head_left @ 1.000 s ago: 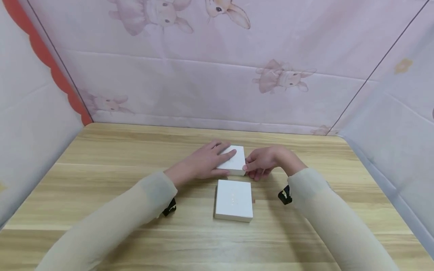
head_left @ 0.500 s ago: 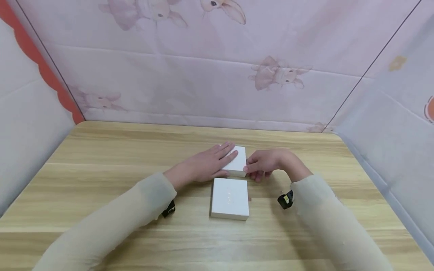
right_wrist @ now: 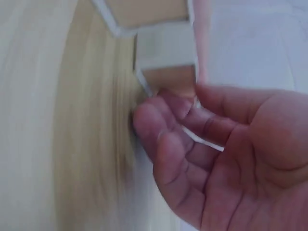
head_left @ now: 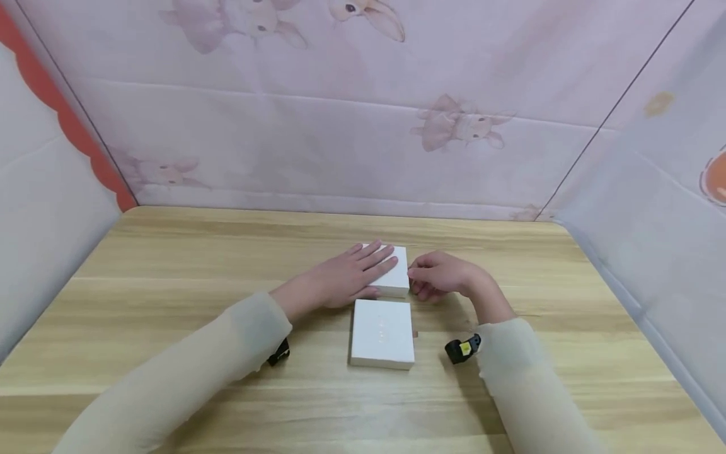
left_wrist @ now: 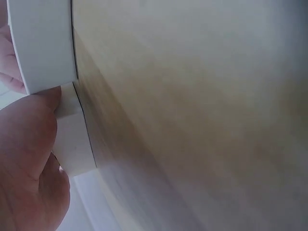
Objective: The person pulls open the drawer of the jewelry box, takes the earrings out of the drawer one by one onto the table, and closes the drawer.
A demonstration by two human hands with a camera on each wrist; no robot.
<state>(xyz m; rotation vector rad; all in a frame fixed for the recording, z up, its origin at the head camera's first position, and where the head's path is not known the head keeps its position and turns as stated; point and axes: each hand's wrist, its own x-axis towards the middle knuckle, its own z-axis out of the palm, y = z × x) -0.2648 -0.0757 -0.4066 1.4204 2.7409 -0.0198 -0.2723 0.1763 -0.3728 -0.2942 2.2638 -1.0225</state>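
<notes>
Two flat square white boxes lie one behind the other. My left hand rests on top of the far white box, fingers spread over its lid and thumb along its near side. At that box's right side is my right hand, its fingers curled and the thumb tip at the edge. The right wrist view shows the thumb and index finger close together at the box's brown end face; what lies between the fingertips is hidden. Just in front, the near white box has faint gold marks and a small brownish tab at its right.
The boxes lie on a light wood-grain table. A pale pink cloth wall with rabbit prints rises behind it, and whitish cloth flanks both sides. Dark wrist devices, one of them a black camera, hang below the sleeves.
My right hand has shifted slightly at the far box's right side, its wrist and forearm swinging inward. The left hand slid a little further over the lid, then stayed. The head view shifted slightly.
</notes>
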